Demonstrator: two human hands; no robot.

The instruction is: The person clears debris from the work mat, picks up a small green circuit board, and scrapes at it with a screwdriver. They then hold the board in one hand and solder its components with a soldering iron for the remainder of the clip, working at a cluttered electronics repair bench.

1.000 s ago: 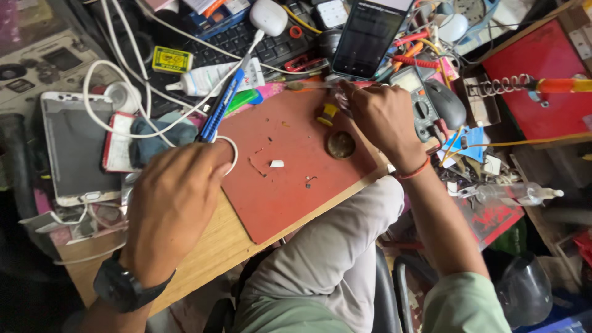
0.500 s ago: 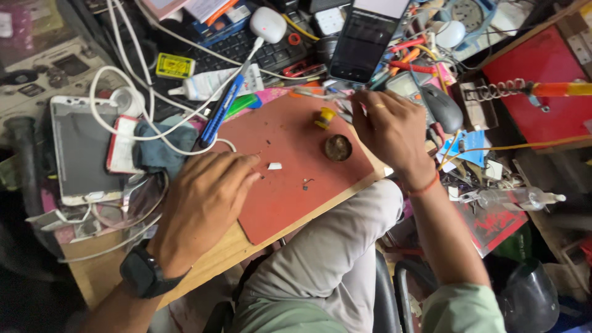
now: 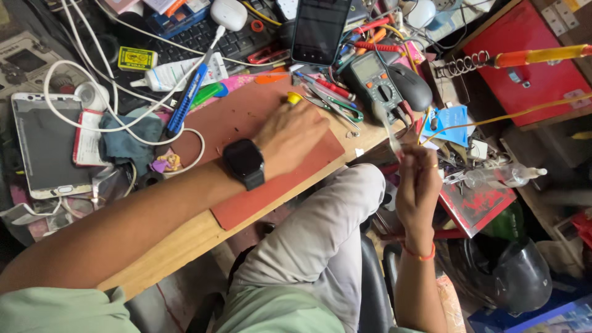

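The right hand (image 3: 418,182) is up in the air, off to the right of the surface (image 3: 185,240), just past its edge and above the knee. Its grip is pressed together: the fingertips pinch the low end of a thin pale strip (image 3: 385,126). The strip is blurry, so I cannot tell if it is a tool or a bit of tape. It is a long, skinny thing. Its long line goes from the fingers up and to the left in the picture, and its free end points at the grey meter (image 3: 376,77) next to the black mouse (image 3: 410,86). It does not look like it is touching the surface.

The left hand (image 3: 290,132), with a black watch (image 3: 245,161) on the wrist, lies palm down on the red mat (image 3: 246,117). Its fingers reach the far edge of the mat, close to a little yellow cap (image 3: 295,97) and some scissors (image 3: 336,105). The fingers are curled under, so I cannot tell if that grip has anything in it.

It looks like the work is somewhere in the middle. The strip is picked up and in hand, but it is not put on anything yet. The mat is nearly bare where it shows. The dark phone (image 3: 319,28) lies at the far side, well apart from both hands, and nobody is touching it. The blue knife (image 3: 185,102) and the orange iron (image 3: 536,57) lie alone too.
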